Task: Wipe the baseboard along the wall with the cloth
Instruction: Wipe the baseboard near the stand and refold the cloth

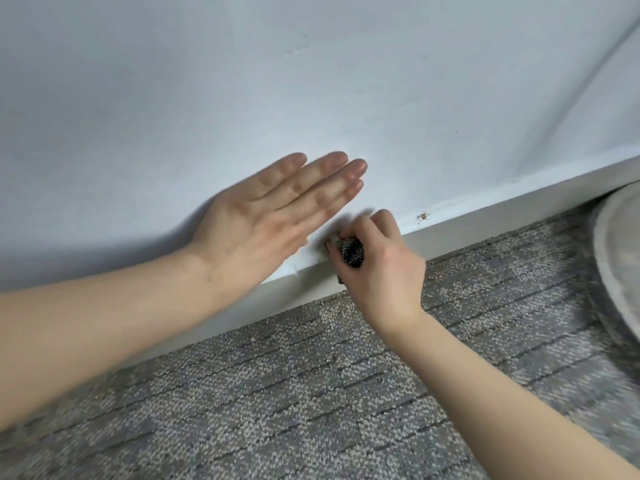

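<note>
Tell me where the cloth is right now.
Head view, near centre: the cloth is bunched in the right hand, held at the top edge of the baseboard, just right of the flat left hand.

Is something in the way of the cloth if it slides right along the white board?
Nothing close by. The right hand grips the cloth on the baseboard, which shows bare until the far right, where a round grey thing sits close against it. The left hand rests flat on the wall.
</note>
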